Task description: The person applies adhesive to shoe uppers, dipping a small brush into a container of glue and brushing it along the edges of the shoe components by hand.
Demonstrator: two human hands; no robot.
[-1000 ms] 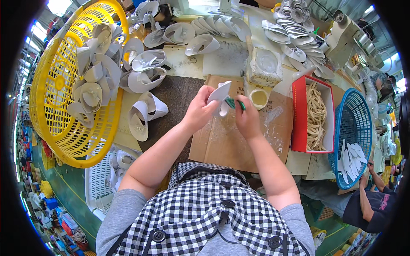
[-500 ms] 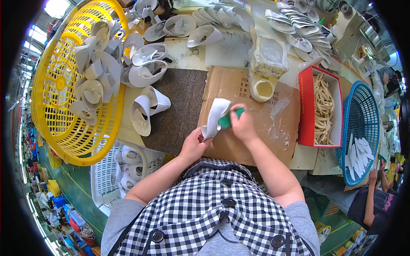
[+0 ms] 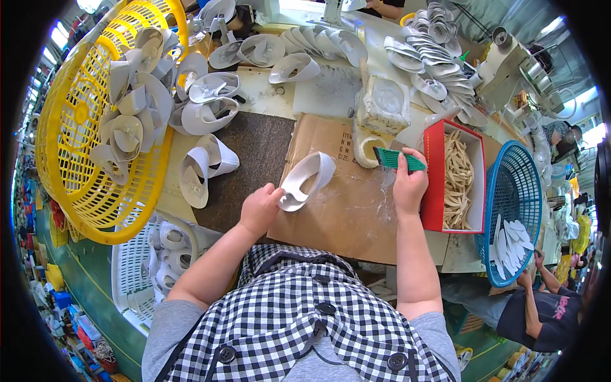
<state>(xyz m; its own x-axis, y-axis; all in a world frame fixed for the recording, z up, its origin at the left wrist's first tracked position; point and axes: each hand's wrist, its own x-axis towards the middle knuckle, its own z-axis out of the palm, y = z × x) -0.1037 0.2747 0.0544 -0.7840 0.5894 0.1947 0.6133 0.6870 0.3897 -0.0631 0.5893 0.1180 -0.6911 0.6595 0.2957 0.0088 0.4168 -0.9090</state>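
Observation:
Between the fingertips of my left hand (image 3: 259, 208) is the near end of a white shoe upper (image 3: 323, 170), a curved loop tilted over the cardboard sheet (image 3: 356, 216). My right hand (image 3: 410, 181) grips a flat green brush (image 3: 407, 162) with a dark edge at its left end. That edge is beside the yellowish mouth of a glue pot (image 3: 367, 150), which is caked with dried white material. More white uppers (image 3: 209, 167) stand on a dark mat to the left of my left hand.
A yellow basket (image 3: 57, 172) with white uppers leans at left. At right are a red box (image 3: 434, 184) of pale strips and a blue basket (image 3: 487, 239) with white pieces. Rows of white parts (image 3: 407, 54) lie at the back. Another person (image 3: 541, 312) is at the lower right.
My right hand has moved the green brush away from the upper, rightward to the glue pot. The upper has turned in my left hand, so its loop now faces up.

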